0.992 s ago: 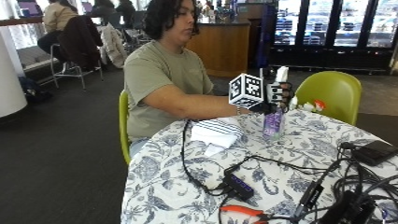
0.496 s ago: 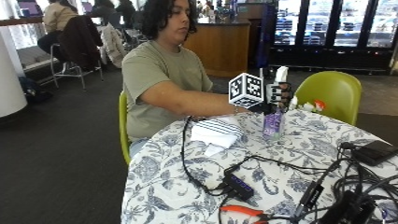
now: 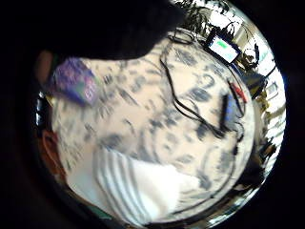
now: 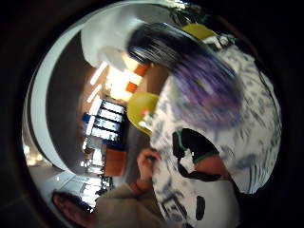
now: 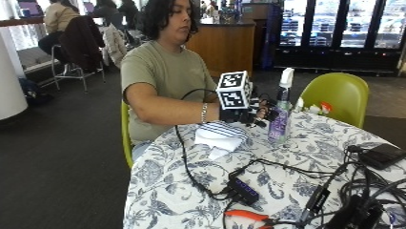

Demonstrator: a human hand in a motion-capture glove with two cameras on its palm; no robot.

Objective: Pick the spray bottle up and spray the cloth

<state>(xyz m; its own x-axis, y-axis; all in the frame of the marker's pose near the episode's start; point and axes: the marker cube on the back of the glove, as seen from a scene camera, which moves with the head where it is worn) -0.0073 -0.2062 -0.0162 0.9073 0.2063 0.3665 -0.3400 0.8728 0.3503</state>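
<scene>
From the outside view, the black-gloved right hand (image 5: 248,114) reaches beside the tall purple-labelled spray bottle with a white nozzle (image 5: 279,110); whether its fingers curl round it I cannot tell. The bottle stands upright on the flowered tablecloth (image 5: 190,191), long axis vertical. A clean grasp would wrap the body below the trigger, aiming at the white striped cloth (image 5: 218,136).

In the little-finger palm view, the cloth (image 3: 138,186) lies flat on the table.

In the thumb palm view, the bottle (image 4: 206,85) looms close.

the gloved right hand (image 5: 254,113) has been brought from above and behind the spray bottle (image 5: 279,114) down to its side, level with the bottle's purple body and just beside it. whether contact has been made cannot be told. the bottle has not been lifted. in the thumb side palm view the purple bottle (image 4: 209,90) is now seen close to the palm.
</scene>
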